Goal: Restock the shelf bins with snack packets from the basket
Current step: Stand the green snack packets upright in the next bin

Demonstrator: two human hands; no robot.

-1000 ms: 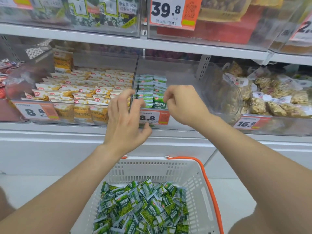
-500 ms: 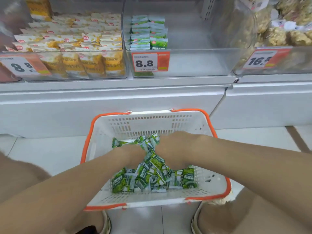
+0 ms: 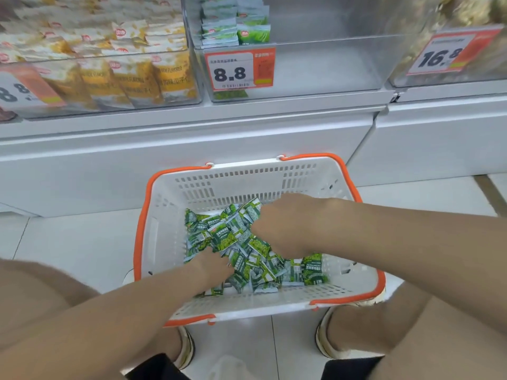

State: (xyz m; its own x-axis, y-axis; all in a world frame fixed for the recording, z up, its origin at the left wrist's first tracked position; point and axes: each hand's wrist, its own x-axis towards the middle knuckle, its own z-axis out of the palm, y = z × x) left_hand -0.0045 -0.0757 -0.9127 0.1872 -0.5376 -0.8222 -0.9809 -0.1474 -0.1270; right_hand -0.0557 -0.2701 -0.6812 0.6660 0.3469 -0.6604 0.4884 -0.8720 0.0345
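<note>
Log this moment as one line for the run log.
step: reaching into basket | left hand: among green packets, grip hidden | right hand: on packets, fingers hidden | middle bin: partly stocked

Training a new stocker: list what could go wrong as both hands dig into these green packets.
The left hand and right hand dig into a loose heap of green packets; an overfull grab could spill some out of the basket onto the floor. The 8.8 bin holds a neat stack at its left; dumped packets might topple it.
</note>
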